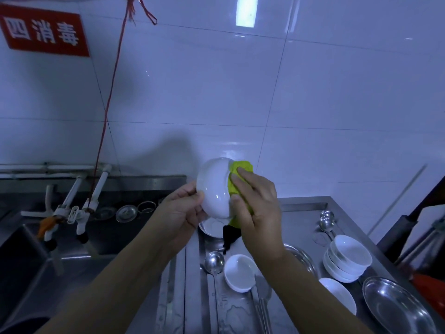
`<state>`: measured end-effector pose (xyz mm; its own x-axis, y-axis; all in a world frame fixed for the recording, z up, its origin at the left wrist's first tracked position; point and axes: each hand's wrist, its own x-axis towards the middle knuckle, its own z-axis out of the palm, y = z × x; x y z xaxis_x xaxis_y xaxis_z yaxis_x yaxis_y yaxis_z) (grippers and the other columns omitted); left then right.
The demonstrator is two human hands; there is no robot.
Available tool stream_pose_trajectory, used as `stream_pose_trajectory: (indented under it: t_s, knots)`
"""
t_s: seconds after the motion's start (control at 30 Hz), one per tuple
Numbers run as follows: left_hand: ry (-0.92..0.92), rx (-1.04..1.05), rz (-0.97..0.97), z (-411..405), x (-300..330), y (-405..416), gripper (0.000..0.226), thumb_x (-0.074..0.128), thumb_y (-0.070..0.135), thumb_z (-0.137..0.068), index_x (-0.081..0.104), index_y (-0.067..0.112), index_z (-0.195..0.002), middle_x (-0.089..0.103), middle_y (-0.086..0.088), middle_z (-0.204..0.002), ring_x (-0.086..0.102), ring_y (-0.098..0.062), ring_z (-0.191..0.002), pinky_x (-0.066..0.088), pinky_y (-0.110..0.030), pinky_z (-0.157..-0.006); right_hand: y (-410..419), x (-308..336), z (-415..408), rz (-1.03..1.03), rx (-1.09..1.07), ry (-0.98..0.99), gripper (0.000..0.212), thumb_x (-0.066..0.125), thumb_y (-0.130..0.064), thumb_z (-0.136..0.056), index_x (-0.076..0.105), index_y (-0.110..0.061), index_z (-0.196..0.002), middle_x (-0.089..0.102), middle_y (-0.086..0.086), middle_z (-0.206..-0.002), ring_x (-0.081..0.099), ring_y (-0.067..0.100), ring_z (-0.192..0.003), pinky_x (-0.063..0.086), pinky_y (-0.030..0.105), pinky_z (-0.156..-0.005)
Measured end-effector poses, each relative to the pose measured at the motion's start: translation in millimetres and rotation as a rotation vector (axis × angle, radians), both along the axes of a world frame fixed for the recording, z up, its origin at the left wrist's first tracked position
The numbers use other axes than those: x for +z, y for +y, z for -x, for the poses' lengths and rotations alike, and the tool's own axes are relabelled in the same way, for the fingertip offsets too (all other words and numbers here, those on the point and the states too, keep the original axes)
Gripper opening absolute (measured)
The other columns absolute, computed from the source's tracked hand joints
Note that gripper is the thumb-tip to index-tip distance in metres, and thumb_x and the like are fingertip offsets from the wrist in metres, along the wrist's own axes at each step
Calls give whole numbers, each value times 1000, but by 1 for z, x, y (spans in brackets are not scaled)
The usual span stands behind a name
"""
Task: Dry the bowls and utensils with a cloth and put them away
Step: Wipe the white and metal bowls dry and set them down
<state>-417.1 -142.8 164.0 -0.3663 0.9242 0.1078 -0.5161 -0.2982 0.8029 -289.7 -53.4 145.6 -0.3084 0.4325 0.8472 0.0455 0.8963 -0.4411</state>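
Note:
My left hand (pixel 183 208) grips a white bowl (pixel 213 186) by its rim, held up on its side above the steel counter. My right hand (pixel 255 201) presses a yellow-green cloth (pixel 240 168) into the bowl's open side, and a dark corner of the cloth hangs down below. On the counter lie another white bowl (pixel 239 272), a large steel spoon (pixel 213 260), two smaller spoons (pixel 326 221), a stack of white bowls (pixel 346 257) and one more white bowl (pixel 338 295). A white dish (pixel 213 226) sits under the held bowl.
Steel plates (pixel 397 307) lie at the right front, with another steel plate (pixel 304 257) behind my right forearm. A sink (pixel 21 261) with white taps (pixel 81 213) is at the left. Metal lids (pixel 126 213) sit by the back ledge. A red cord (pixel 108 104) hangs down the tiled wall.

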Motion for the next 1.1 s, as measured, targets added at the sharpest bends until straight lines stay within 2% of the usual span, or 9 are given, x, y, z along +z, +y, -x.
stream_pose_trajectory:
  t_s: [0.23,0.37,0.5,0.7,0.87,0.93,1.0,1.03,1.1]
  knots:
    - [-39,-4,67,9,-5,-5,38,49,8,-77,61,1,-112,70,-14,-103,69,-20,-91,58,-31,-79,22,-25,-28,-266,93,-100,29,54,-2,-89,64,-14,-114,59,1,-124,54,26,-112,46,46,-92]
    - [2,-46,103,2,-11,-6,38,58,3,-77,60,0,-114,70,-16,-106,69,-21,-91,57,-28,-72,30,-18,-26,-200,4,-103,30,51,-7,-92,63,-15,-118,57,-3,-124,53,23,-109,44,36,-96]
    - [109,-46,118,-9,-15,-5,39,60,3,-77,60,-1,-116,68,-18,-112,67,-23,-98,55,-26,-75,19,5,-19,45,21,-2,30,50,-14,-92,67,-12,-116,60,-5,-121,53,14,-115,41,24,-100]
    - [193,-68,101,-19,-13,-8,35,52,10,-76,63,-1,-107,71,-16,-102,68,-22,-92,55,-26,-73,13,28,-15,-29,123,-130,33,46,-22,-95,66,-15,-120,61,-6,-124,50,11,-120,41,34,-102]
    - [19,-55,54,-11,-1,-13,36,55,5,-77,62,1,-112,68,-15,-111,67,-22,-97,56,-29,-75,21,12,-28,385,130,23,32,41,-29,-97,62,-36,-120,62,-19,-122,52,10,-119,41,29,-102]
    - [-81,-33,38,-12,4,-13,24,55,3,-83,71,5,-100,71,-12,-104,70,-17,-91,57,-26,-71,15,-3,-30,344,92,27,37,39,-31,-96,57,-27,-129,60,-10,-126,51,14,-121,40,28,-103]
    - [-155,11,29,-14,6,-11,37,41,3,-91,77,11,-83,75,-5,-91,72,-12,-81,57,-24,-64,9,-17,-30,278,60,-9,41,39,-32,-96,53,-21,-133,56,-3,-129,48,17,-123,37,23,-103]
    - [-183,37,29,-15,6,-10,41,37,3,-94,76,11,-84,75,-3,-87,72,-10,-79,57,-23,-61,7,-20,-30,263,46,-19,40,40,-32,-96,52,-22,-133,55,-5,-129,47,16,-122,37,22,-102]
    - [-220,63,40,-18,5,-7,31,36,3,-96,66,9,-97,75,-3,-89,72,-10,-80,58,-23,-64,3,-19,-30,238,-5,9,37,42,-31,-95,50,-26,-131,51,-20,-128,46,7,-120,37,19,-100]
